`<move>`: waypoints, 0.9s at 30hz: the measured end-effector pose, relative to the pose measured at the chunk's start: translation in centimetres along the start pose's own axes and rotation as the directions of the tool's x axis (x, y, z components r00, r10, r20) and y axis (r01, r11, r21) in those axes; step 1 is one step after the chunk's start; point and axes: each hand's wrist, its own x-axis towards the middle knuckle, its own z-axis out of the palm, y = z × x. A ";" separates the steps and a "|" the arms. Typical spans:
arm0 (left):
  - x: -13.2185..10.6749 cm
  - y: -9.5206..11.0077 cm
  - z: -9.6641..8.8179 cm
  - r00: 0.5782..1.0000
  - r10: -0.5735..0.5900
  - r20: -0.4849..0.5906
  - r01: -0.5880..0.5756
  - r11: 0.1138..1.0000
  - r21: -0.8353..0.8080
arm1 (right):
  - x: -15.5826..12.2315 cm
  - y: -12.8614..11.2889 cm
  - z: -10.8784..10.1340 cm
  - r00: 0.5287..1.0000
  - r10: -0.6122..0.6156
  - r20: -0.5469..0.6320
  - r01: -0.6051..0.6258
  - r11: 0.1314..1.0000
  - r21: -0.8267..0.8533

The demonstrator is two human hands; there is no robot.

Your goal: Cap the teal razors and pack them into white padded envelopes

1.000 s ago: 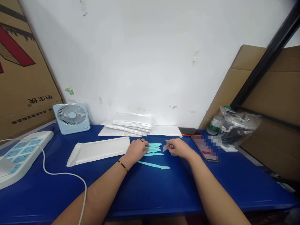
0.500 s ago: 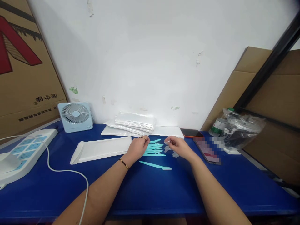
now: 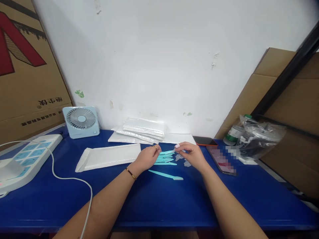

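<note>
My left hand (image 3: 149,156) is closed, pinching the handle of a light teal eyebrow razor (image 3: 167,153). Its blade end points right, toward my right hand (image 3: 191,154). The right fingertips pinch what looks like a small clear blade cover at that end; the fingers partly hide it. Beneath and beside my left hand lie several more teal razors (image 3: 164,160), side by side. One separate razor (image 3: 165,175) lies closer to me. Under my right hand are a few loose clear covers (image 3: 187,163).
Left of my hands lies a white padded sleeve (image 3: 112,156); a stack of white packs (image 3: 143,127) sits against the wall. Around the blue table (image 3: 174,205) are a fan (image 3: 81,121), a power strip (image 3: 37,154) with a cable, phones (image 3: 220,159) and a bagged item (image 3: 259,142).
My right fingers have come to the razor's blade end, and the index finger has lifted slightly. My left hand keeps its grip in nearly the same place. The view has shifted slightly.
</note>
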 end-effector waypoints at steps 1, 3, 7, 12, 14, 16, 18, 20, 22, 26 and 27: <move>0.0 0.0 0.0 1.000 0.001 0.002 -0.001 1.000 -0.001 | 0.0 0.0 0.0 1.000 0.011 -0.001 -0.011 1.000 -0.002; 0.0 0.0 0.0 1.000 0.007 0.002 -0.007 1.000 -0.005 | 0.0 0.0 0.0 0.999 0.037 -0.005 -0.037 0.999 -0.008; 0.0 -0.1 0.0 1.000 -0.008 0.003 0.008 1.000 -0.015 | -0.1 -0.3 -0.2 0.998 0.069 -0.011 -0.070 0.997 -0.017; 0.0 -0.2 0.1 1.000 -0.002 0.003 0.003 1.000 -0.030 | -0.1 -0.2 -0.2 0.998 0.059 -0.017 -0.059 0.998 -0.020; 0.1 -0.2 0.1 1.000 0.011 0.001 -0.011 0.999 -0.045 | 0.0 -0.1 0.0 0.999 0.049 -0.009 -0.049 0.999 -0.010; 0.1 -0.2 0.2 1.000 0.017 -0.001 -0.017 0.998 -0.063 | 0.0 0.1 0.3 0.999 0.041 -0.001 -0.041 0.999 0.006; 0.1 -0.1 0.2 1.000 0.020 0.001 -0.020 0.996 -0.087 | -0.1 0.0 0.7 0.999 0.042 0.009 -0.042 0.999 0.020; 0.1 0.1 0.3 0.999 0.037 0.003 -0.037 0.992 -0.121 | -0.1 -0.3 1.2 0.998 0.049 0.031 -0.050 0.998 0.037; 0.0 0.4 0.4 0.999 0.052 0.008 -0.050 0.988 -0.144 | -0.1 -0.7 1.4 0.996 0.062 0.071 -0.066 0.996 0.051; -0.6 1.2 0.6 0.996 0.048 0.073 -0.041 0.994 -0.100 | -0.2 -1.0 -0.2 0.967 0.114 0.227 -0.120 0.993 0.010; -0.8 1.4 0.7 0.993 0.062 0.099 -0.055 0.996 -0.071 | -0.2 -0.8 -1.1 0.952 0.141 0.270 -0.138 0.990 -0.031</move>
